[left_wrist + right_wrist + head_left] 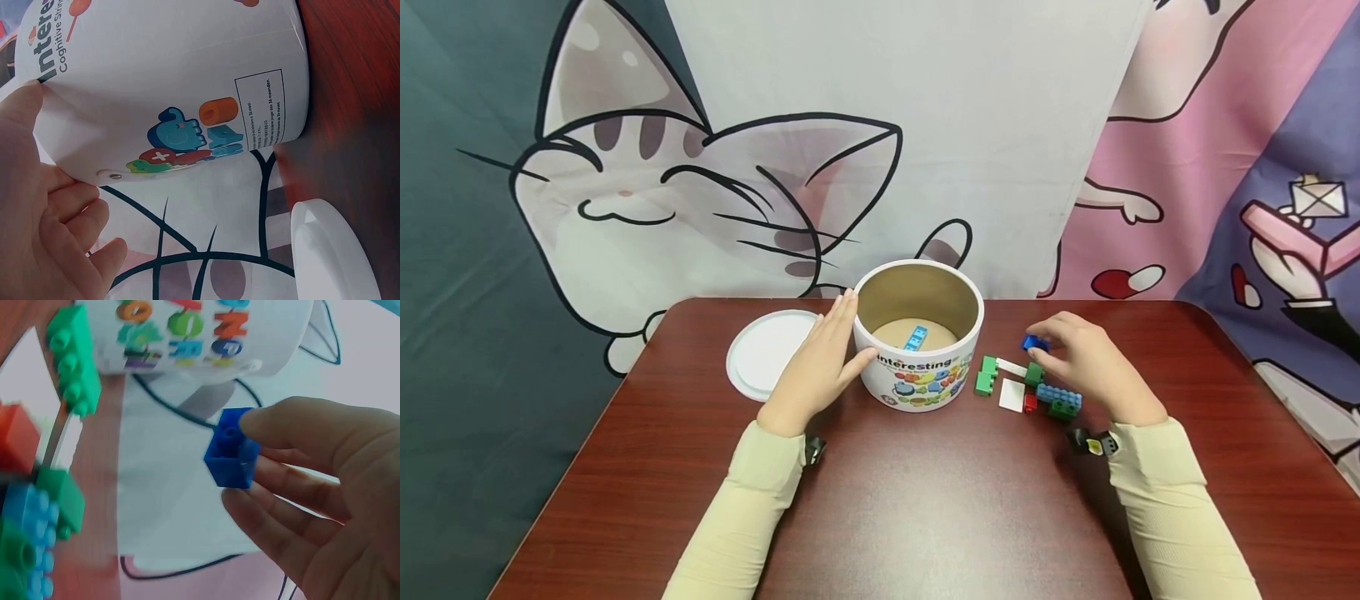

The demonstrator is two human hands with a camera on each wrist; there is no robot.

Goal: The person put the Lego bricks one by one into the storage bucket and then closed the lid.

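Observation:
A white round bucket (925, 385) with colourful print stands uncovered near the table's back edge. Against its left side rests my left hand (812, 367), thumb toward the front and fingers along the wall. Inside, a light blue brick (916, 337) lies on the bottom. My right hand (1092, 367) is to the right of the bucket, pinching a dark blue toy brick (231, 453) between thumb and fingers, its hollow side showing in the right wrist view. Below and beside that hand lie green bricks (985, 382), a light blue studded brick (1058, 395) and a red brick (1030, 403).
A white lid (758, 358) lies on the table left of the bucket, partly behind my left hand. Among the bricks are a flat white square piece (1012, 395) and a white strip (1011, 367). A cartoon cloth (1000, 150) hangs behind the dark red table (910, 500).

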